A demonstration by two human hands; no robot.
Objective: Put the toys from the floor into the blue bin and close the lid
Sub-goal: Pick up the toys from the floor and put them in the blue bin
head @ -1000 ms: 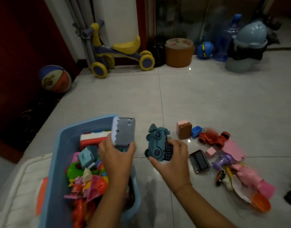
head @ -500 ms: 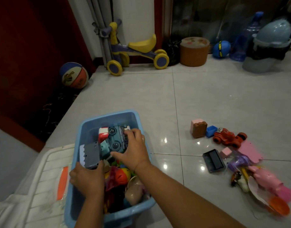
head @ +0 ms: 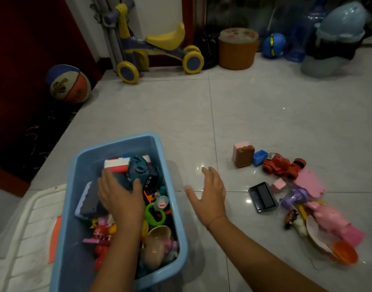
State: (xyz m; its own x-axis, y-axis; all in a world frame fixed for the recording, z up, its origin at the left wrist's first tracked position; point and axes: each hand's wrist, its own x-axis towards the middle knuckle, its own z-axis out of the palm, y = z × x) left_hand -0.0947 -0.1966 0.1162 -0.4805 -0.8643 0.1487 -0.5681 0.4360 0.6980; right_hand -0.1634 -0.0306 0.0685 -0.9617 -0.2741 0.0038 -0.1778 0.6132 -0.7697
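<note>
Resting flat on toys heaped in the blue bin, left hand; right hand spread empty.

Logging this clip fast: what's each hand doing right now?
Left hand: fingers spread, resting on toys in the blue bin, gripping nothing.
Right hand: open, empty, above the floor.

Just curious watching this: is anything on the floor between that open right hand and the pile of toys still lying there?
Nothing visible. Only bare tile lies between the right hand and the nearest toy, the dark tray.
</note>
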